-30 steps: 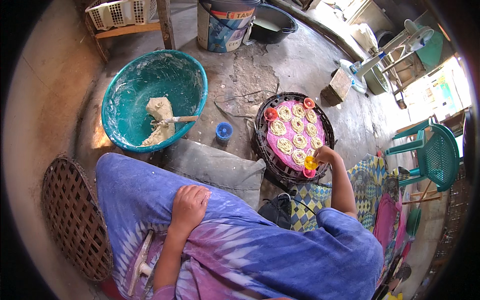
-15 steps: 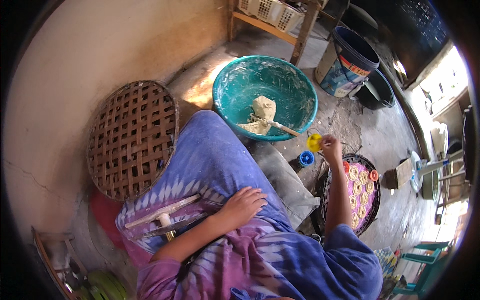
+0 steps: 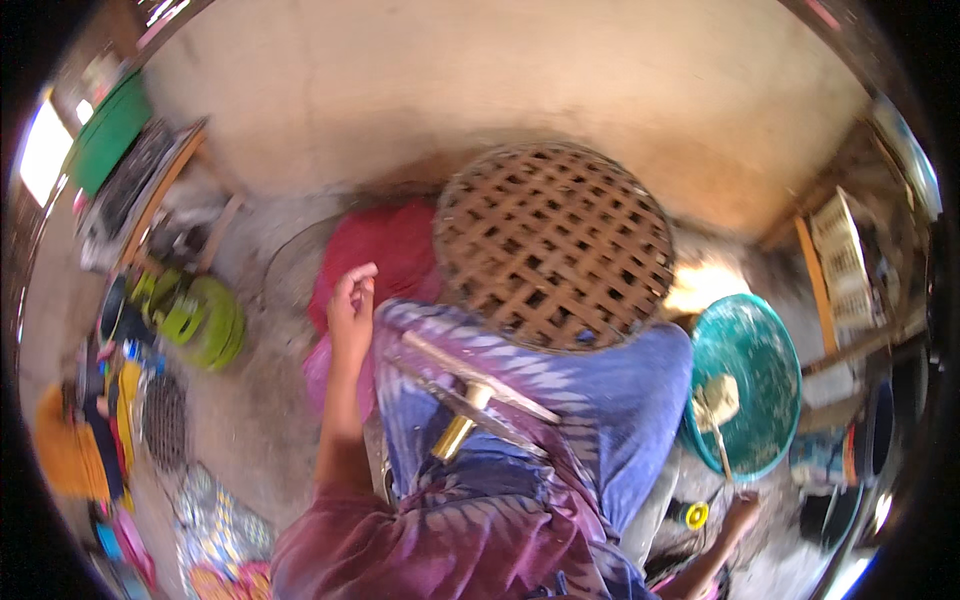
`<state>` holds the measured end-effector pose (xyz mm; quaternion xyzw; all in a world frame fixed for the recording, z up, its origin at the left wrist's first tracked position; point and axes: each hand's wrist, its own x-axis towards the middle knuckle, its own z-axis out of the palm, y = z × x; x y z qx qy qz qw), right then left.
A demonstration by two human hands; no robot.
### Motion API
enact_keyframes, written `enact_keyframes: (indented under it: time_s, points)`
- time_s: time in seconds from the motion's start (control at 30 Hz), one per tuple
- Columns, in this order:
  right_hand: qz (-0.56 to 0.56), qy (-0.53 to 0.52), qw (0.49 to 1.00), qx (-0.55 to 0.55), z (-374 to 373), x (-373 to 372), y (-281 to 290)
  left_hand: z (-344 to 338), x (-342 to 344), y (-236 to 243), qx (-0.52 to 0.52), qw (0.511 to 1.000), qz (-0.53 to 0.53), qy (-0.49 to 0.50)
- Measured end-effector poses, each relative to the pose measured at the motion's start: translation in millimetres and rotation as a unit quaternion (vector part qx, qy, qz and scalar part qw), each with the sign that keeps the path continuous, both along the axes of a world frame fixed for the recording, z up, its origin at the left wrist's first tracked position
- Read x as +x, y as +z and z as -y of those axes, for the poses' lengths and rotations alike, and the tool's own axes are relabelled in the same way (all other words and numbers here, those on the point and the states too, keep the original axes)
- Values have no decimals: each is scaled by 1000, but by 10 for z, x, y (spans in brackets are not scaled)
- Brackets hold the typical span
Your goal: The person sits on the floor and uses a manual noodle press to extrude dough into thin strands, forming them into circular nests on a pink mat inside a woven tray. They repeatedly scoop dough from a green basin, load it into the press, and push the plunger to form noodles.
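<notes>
My left hand is raised over a red cloth bundle, fingers loosely curled and apart, holding nothing. My right hand is low at the right edge, beside a small yellow cup and just below a teal basin. Its grip is too small and blurred to read. The basin holds a lump of pale dough with a spoon handle sticking out toward that hand. A wooden tool with a brass handle lies across my lap on the blue-purple cloth.
A round woven lattice tray leans by the wall beyond my knees. A green gas cylinder lies at the left among clutter. A wooden shelf with a white basket stands at the right. Bare concrete floor lies to my left.
The view has swung far to the left, so the tray and basin now sit to the right. My left hand has lifted off my lap toward the red bundle. The right hand has come down beside the basin.
</notes>
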<state>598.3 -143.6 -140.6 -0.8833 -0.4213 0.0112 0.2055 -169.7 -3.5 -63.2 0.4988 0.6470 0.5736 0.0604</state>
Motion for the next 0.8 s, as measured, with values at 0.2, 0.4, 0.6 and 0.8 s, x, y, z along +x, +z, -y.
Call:
enact_keyframes:
  time_s: [0.2,0.4,0.6,0.8]
  points:
    - [118,76,975,175,-760,-381,651,228,-1185,-1458,-256,944,14,207]
    - [49,150,973,167,-1191,-960,1000,743,-967,-1771,-382,923,-46,-17]
    - [31,298,940,162,-1576,-1782,969,1231,-363,-1217,-445,878,-171,-44]
    - [-199,512,835,-44,-1644,-2924,959,1276,22,-1576,-292,936,196,-25]
